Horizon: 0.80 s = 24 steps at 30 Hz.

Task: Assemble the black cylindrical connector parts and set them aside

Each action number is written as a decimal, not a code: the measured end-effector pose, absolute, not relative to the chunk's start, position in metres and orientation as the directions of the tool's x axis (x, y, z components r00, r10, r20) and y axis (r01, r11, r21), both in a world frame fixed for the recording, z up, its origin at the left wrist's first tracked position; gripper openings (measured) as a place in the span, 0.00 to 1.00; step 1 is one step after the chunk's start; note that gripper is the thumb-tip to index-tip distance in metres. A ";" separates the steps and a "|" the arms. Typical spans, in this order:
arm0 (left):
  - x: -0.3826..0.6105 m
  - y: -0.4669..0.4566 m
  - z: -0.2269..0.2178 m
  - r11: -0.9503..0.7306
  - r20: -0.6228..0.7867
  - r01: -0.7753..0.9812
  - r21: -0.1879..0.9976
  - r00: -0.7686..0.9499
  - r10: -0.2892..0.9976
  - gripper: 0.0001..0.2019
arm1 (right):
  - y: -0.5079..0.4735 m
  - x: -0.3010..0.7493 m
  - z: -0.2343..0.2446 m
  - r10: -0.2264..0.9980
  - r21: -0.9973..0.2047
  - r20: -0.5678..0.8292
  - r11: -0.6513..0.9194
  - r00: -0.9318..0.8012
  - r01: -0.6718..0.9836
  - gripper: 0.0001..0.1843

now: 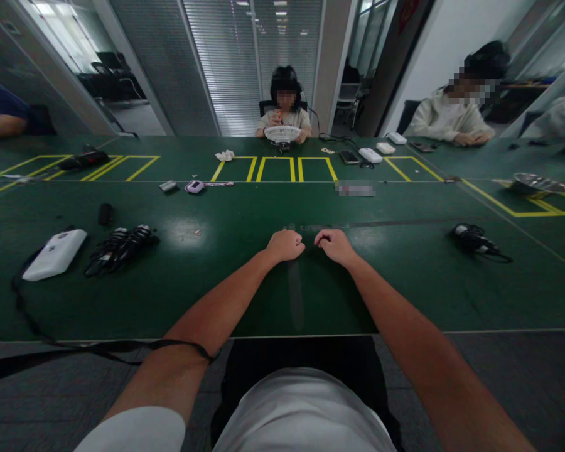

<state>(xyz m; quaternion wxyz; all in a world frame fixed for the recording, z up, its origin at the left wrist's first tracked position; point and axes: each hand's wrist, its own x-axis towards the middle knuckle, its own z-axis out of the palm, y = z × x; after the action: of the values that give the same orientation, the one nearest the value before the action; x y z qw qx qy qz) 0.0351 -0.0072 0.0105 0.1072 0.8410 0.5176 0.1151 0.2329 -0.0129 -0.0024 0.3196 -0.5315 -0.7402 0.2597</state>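
Observation:
Both my arms reach forward over the green table (pixel 245 276). My left hand (pixel 286 244) rests on the tabletop as a loose fist, fingers curled under. My right hand (pixel 333 243) lies right beside it, also curled closed, knuckles nearly touching the left. Nothing shows inside either fist. A faint pale smear (pixel 295 295) lies on the table just below the hands.
A white box with cable (pixel 55 252) and a black cable bundle (pixel 120 247) lie at the left; another black bundle (pixel 473 238) at the right. Yellow taped rectangles (pixel 275 168) mark the far side. A person opposite holds a white bowl (pixel 282 132); other people sit at both ends.

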 end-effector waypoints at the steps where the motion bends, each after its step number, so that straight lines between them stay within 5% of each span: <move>1: 0.035 -0.007 0.010 -0.442 0.083 0.844 0.305 0.439 0.895 0.12 | -0.013 0.233 -0.002 0.954 -0.725 0.193 0.297 -0.230 0.621 0.15; 11: 0.034 -0.007 0.009 -0.465 0.107 0.818 0.339 0.457 0.883 0.13 | -0.015 0.232 0.001 0.958 -0.723 0.181 0.282 -0.220 0.631 0.14; 17: 0.032 -0.008 0.012 -0.450 0.050 0.803 0.392 0.470 0.881 0.13 | -0.006 0.261 0.011 0.907 -0.643 0.419 0.333 -0.047 0.690 0.21; 21: 0.031 -0.007 0.011 -0.432 0.017 0.805 0.407 0.466 0.885 0.13 | 0.001 0.318 0.024 0.802 -0.550 0.561 0.177 0.204 0.816 0.27; 24: 0.031 -0.006 0.011 -0.443 0.040 0.809 0.387 0.465 0.885 0.13 | 0.002 0.367 0.029 0.660 -0.518 0.593 -0.125 0.461 0.846 0.29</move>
<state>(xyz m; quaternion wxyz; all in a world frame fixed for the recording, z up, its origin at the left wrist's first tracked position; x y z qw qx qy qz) 0.0308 -0.0063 0.0108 0.1588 0.8409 0.5035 0.1188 0.3674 0.0018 0.0293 0.4239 -0.7420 -0.5076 -0.1096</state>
